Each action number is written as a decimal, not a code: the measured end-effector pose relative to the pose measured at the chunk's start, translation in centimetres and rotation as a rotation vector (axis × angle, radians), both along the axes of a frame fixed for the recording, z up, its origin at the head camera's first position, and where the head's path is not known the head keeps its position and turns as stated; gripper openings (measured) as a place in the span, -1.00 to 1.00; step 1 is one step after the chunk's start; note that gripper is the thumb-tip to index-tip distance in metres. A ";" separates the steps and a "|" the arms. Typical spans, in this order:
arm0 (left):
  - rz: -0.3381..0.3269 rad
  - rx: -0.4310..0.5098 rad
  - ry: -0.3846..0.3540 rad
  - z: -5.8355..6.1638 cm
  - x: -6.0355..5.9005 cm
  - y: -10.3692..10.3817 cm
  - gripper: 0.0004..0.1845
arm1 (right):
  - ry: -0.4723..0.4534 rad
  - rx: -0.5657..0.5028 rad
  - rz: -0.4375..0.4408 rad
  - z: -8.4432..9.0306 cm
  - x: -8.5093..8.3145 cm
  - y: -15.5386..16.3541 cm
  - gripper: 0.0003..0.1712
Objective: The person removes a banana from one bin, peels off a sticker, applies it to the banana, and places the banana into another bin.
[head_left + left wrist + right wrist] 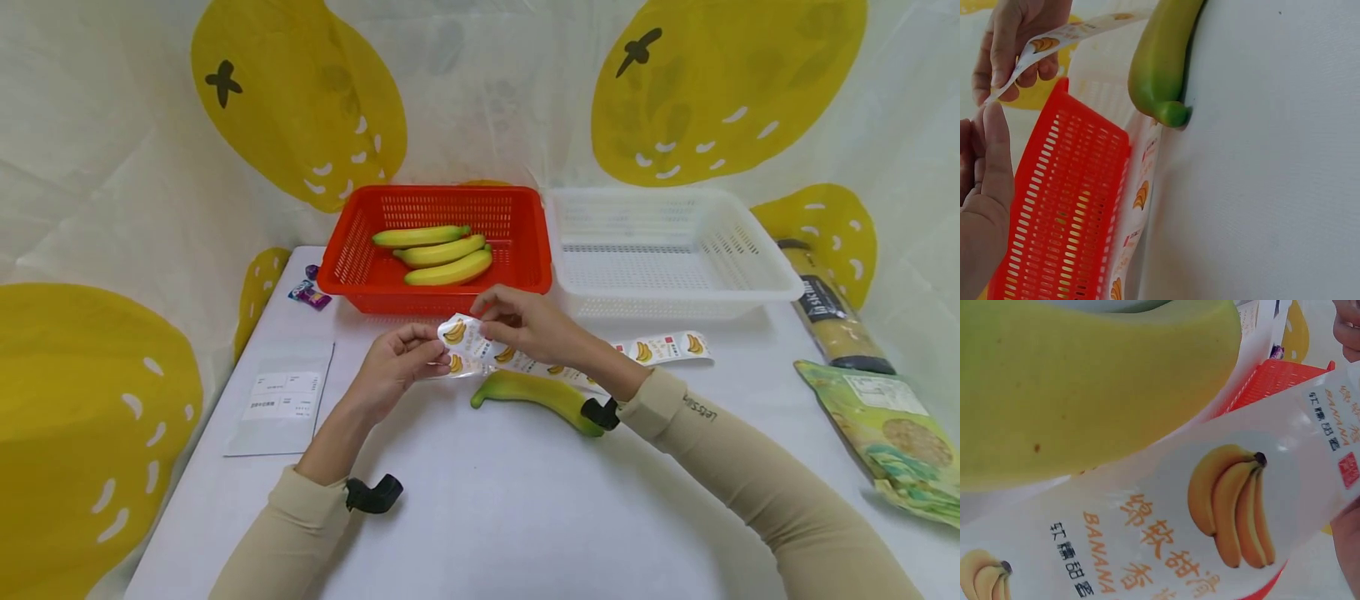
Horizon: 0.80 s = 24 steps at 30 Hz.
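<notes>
Sticker strip, banana labels printed on it, sits mid-table just in front of red basket. We see left hand pinching its near end, right hand pinching label at top. Loose banana lies right under strip, touching it. Three more bananas in red basket, white basket beside it at back edge. Snack bags along right edge, paper sheet near left edge.

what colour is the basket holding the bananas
Red basket holding three bananas; clearest in the head view.
</notes>
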<state>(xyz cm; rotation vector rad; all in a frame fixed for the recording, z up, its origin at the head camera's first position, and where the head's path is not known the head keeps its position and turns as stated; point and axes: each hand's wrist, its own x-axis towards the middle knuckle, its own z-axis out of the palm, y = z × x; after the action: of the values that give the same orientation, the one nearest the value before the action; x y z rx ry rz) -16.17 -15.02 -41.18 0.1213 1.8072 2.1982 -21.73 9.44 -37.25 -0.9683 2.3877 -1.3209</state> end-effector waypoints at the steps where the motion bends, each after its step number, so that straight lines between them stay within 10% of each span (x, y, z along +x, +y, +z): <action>1: 0.010 0.001 -0.003 -0.1 0.0 0.0 -0.92 | 0.002 0.011 -0.004 0.0 0.0 0.0 -0.72; 16: 0.129 -0.090 0.054 0.2 0.3 1.0 -0.75 | 0.289 0.234 0.075 3.2 -0.2 -3.4 -0.66; 24: 0.143 -0.085 0.036 0.3 0.6 1.2 -0.74 | 0.268 0.316 0.091 3.2 -0.3 -3.7 -0.79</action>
<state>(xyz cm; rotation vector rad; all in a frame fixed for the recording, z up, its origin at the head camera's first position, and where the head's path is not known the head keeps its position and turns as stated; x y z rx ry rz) -15.58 -13.86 -40.91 0.0136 1.9820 2.2229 -22.05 5.77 -34.00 -1.2004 2.6039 -0.7896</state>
